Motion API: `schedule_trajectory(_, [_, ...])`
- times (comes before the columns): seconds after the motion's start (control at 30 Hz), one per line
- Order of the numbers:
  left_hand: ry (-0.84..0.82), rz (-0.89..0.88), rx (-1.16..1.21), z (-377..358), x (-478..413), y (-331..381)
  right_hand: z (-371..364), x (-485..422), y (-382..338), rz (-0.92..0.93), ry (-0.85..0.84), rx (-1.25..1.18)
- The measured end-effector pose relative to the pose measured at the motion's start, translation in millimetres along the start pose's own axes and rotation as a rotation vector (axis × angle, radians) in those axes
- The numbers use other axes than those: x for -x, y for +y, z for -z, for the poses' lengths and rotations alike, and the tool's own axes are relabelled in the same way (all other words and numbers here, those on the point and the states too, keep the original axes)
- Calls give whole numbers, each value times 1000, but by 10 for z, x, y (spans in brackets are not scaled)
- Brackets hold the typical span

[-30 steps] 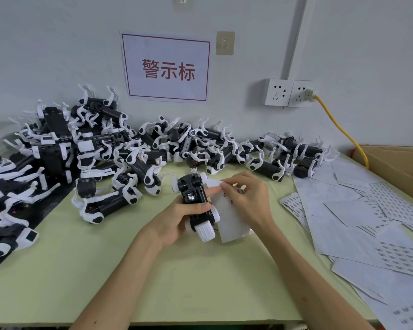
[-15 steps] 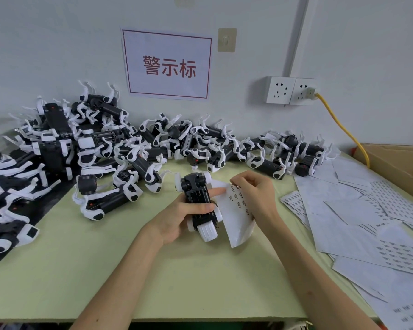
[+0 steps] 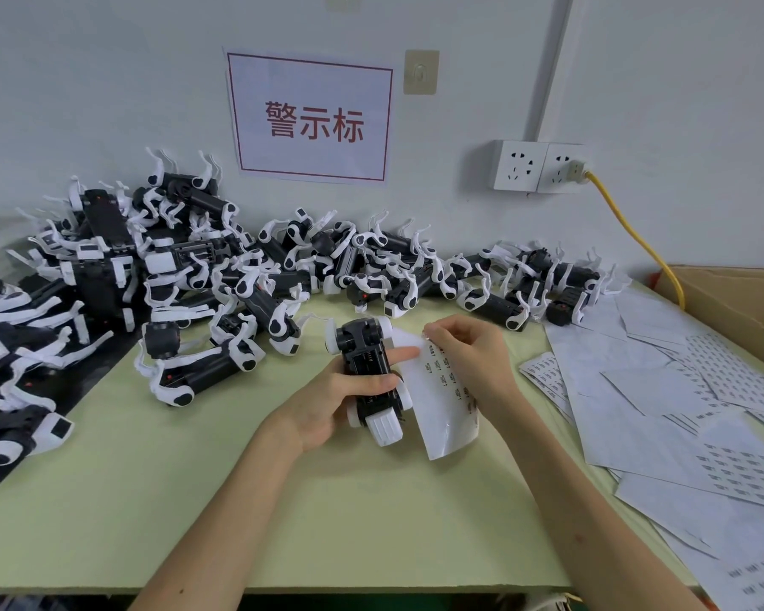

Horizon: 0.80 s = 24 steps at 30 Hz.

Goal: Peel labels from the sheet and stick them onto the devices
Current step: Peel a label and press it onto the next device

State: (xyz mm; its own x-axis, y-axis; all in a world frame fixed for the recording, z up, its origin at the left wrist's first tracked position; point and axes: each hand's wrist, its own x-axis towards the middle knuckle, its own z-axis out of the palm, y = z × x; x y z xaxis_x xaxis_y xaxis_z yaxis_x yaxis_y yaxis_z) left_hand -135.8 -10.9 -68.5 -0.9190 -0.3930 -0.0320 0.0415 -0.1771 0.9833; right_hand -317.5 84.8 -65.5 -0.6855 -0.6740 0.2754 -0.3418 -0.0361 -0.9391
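My left hand [image 3: 334, 401] grips a black device with white wheels [image 3: 368, 374] at the table's middle, thumb across its top and a finger stretched against the label sheet. The white label sheet [image 3: 444, 410] curls down beside the device, with small printed labels near its top. My right hand [image 3: 470, 357] pinches at the sheet's upper edge with its fingertips. Whether a label has come off the sheet is too small to tell.
A big heap of black-and-white devices [image 3: 204, 275] lines the back and left of the green table [image 3: 353, 513]. Loose label sheets [image 3: 662, 390] cover the right side. A cardboard box [image 3: 733, 302] sits at far right, under a yellow cable [image 3: 636, 238].
The label sheet has swung from behind my right hand to hang curled beside the device. My right hand's fingertips shifted to the sheet's top edge. The device stayed in my left hand.
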Motion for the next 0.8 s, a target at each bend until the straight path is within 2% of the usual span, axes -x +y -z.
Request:
schedule_trajectory(0.1, [4,2,38,-7,0,15,16,-20,16,38,109,-24])
schedule_trajectory(0.2, [100,-10,107,-16,-21,2,73,-49,25,75,181,-88])
schedule_trajectory(0.3, [270,-74,134,27,-50,-19,95,-66,26,90,159,-148])
schedule_trajectory(0.43, [392,-230,411,193,-69,-23,56,-42,9,122,86,-130])
schedule_trajectory(0.57, [306,-272,427,230,-47,-15,29,18,-55,167,-67,-200])
schedule_trajectory(0.7, [158,-219,393,141,-31,9,-15,59,-66,177,-183,-213])
schedule_trajectory(0.8, [153,-188,293,67,-24,5,-54,81,-46,198,-214,-150])
